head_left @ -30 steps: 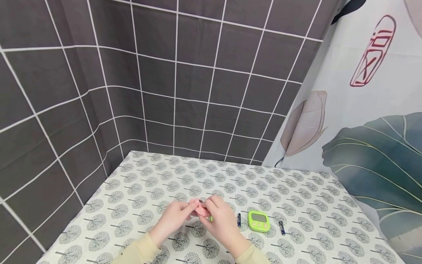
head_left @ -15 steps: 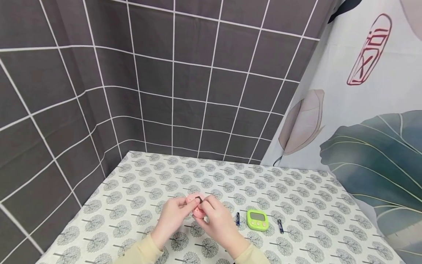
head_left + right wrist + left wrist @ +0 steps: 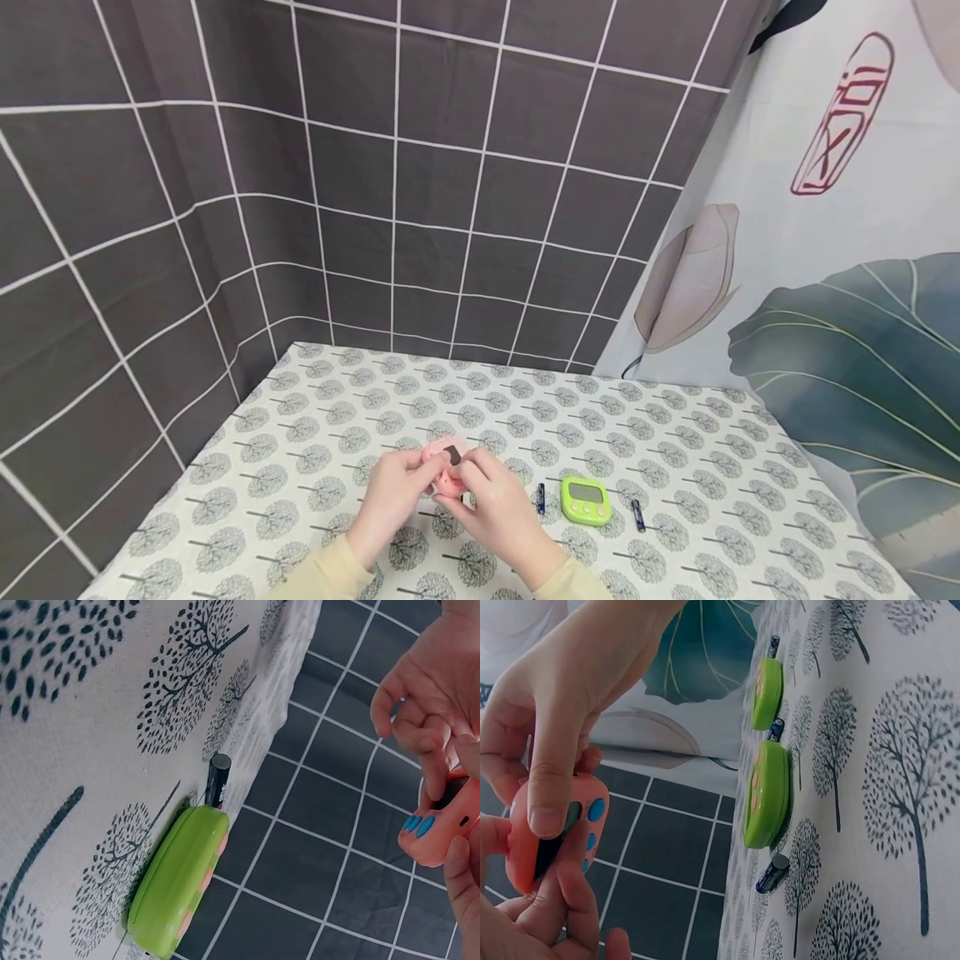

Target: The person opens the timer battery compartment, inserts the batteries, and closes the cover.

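Note:
Both hands hold a pink digital timer (image 3: 444, 443) with a dark screen and blue buttons (image 3: 426, 826), raised in front of the body. My left hand (image 3: 395, 498) grips its left side, the thumb lying near the screen. Fingers of my right hand (image 3: 498, 510) curl at its right side. In the left wrist view, a thumb (image 3: 549, 814) overlaps the pink timer's face, and more fingers (image 3: 551, 907) close in from below. The grips cover much of the timer's body.
A green timer (image 3: 587, 502) lies on the tree-print cloth between two batteries (image 3: 541, 498). The left wrist view shows another green timer (image 3: 767, 796) and a battery (image 3: 772, 873), both hidden behind my hands from above. A dark grid-patterned curtain (image 3: 450, 208) stands at the back.
The pink timer has tipped within my fingers, so its dark screen now shows more from above. My hands have shifted only slightly; the green timer and batteries lie as before.

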{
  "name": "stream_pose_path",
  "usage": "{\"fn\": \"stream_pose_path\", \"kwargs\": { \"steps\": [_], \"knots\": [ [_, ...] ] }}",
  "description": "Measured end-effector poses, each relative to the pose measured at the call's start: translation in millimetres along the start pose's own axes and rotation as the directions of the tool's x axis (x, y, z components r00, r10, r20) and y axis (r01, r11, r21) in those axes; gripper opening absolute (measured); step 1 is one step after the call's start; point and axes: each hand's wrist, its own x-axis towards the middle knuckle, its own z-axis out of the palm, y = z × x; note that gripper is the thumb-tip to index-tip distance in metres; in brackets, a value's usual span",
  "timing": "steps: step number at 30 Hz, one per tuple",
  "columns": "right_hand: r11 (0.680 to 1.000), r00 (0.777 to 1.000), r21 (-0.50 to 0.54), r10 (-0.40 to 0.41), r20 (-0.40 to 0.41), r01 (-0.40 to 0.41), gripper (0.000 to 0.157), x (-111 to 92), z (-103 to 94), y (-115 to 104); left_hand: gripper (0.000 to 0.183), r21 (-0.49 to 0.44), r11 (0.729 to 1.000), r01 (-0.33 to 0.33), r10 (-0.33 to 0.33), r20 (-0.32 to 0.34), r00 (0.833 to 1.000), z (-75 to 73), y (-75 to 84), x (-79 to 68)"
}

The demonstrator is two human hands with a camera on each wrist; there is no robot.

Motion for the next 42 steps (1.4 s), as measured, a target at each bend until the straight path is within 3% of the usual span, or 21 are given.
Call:
{"fn": "stream_pose_path", "kwargs": {
  "steps": [5,19,22,27,30,33,38,42],
  "knots": [
    [1.0,1.0,0.007,0.0,-0.016,0.0,0.034,-1.5,-0.3,0.0,0.03,-0.046,0.999,0.018,-0.018,0.014,1.0,0.1,1.6,-0.5],
    [0.996,0.998,0.086,-0.007,-0.056,0.012,0.031,-0.7,-1.0,0.2,0.019,-0.09,0.996,-0.025,0.029,0.035,0.999,-4.3,1.0,1.7],
    [0.991,0.997,0.136,0.028,-0.074,-0.018,0.027,-0.6,-0.9,0.2,0.02,-0.103,0.994,-0.039,0.044,0.046,0.998,-4.6,-0.1,0.9],
    [0.963,0.979,0.201,0.194,-0.064,-0.177,0.034,-0.4,-4.5,1.5,0.021,-0.114,0.991,-0.073,0.083,0.079,0.993,-4.4,-2.0,0.0],
    [0.925,0.949,0.237,0.315,-0.035,-0.298,0.044,-0.3,-6.8,3.0,0.02,-0.11,0.991,-0.082,0.093,0.093,0.991,-4.0,-2.8,-0.2],
    [0.866,0.901,0.27,0.434,0.013,-0.421,0.047,0.0,-8.7,3.6,0.019,-0.094,0.991,-0.093,0.103,0.106,0.989,-4.2,-3.5,-0.5],
    [0.725,0.79,0.319,0.589,0.173,-0.61,0.041,0.6,-11.8,3.6,0.02,-0.08,0.989,-0.128,0.138,0.137,0.981,-6.0,-6.5,-0.3],
    [0.621,0.717,0.362,0.628,0.302,-0.696,0.036,0.0,-13.6,4.4,0.021,-0.085,0.983,-0.165,0.178,0.175,0.968,-8.2,-11.1,0.0]
  ]
}}
